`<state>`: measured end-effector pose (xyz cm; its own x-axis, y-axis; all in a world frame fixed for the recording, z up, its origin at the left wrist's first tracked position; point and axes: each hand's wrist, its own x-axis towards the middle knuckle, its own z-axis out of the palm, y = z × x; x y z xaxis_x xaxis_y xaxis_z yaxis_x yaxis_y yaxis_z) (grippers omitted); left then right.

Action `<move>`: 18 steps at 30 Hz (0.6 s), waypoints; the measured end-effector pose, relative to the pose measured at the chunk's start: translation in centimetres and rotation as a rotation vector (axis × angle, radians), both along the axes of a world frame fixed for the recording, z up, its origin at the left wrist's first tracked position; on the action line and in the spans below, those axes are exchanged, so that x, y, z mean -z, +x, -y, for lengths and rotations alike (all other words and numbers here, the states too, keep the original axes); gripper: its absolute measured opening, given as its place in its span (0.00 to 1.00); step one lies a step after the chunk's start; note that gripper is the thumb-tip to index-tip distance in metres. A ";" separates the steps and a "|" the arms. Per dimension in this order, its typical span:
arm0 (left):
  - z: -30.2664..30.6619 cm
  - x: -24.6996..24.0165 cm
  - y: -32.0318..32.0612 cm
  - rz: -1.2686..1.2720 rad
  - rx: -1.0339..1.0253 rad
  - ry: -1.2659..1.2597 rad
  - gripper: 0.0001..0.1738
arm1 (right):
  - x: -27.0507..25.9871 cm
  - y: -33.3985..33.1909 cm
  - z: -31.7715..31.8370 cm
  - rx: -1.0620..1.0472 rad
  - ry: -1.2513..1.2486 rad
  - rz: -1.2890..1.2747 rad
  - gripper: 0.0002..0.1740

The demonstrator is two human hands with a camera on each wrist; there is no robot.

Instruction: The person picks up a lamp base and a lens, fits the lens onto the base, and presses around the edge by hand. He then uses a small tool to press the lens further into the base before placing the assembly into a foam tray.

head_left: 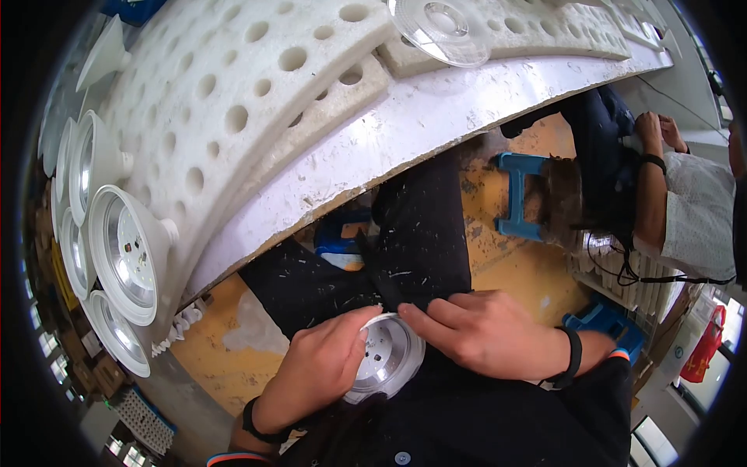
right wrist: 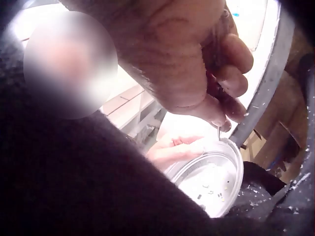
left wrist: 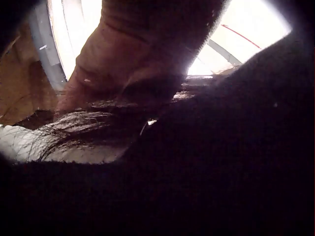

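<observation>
A round white lamp housing (head_left: 381, 359) with a shiny inner reflector and small dark parts at its centre lies in the lap. My left hand (head_left: 325, 359) grips its left side, thumb and fingers at the rim. At the upper right rim, my right hand (head_left: 490, 333) pinches the edge with thumb and index finger, the other fingers curled. In the right wrist view the right hand (right wrist: 192, 64) is above the rim of the housing (right wrist: 209, 189), a thin pale piece at its fingertips. The left wrist view is mostly dark, with part of the left hand (left wrist: 133, 59).
Several similar lamp housings (head_left: 128, 253) stand at the left edge of a white table (head_left: 436, 109). Foam boards with holes (head_left: 264, 62) and a clear disc (head_left: 442, 31) lie on it. Another person (head_left: 654, 187) sits at the right near a blue stool (head_left: 520, 194).
</observation>
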<state>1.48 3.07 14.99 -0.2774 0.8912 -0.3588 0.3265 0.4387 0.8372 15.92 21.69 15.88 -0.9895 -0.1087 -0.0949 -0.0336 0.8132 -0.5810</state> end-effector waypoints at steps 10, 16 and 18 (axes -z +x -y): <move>0.0 0.6 -0.8 0.071 0.023 0.003 0.16 | 2.0 -0.1 0.0 -0.026 -0.094 -0.148 0.24; -0.1 0.7 -0.9 0.112 -0.018 -0.051 0.17 | 2.4 -0.5 1.2 0.053 -0.093 -0.113 0.24; -0.2 0.5 -1.1 0.116 -0.052 -0.110 0.15 | 2.4 -1.4 1.5 0.013 -0.113 -0.185 0.31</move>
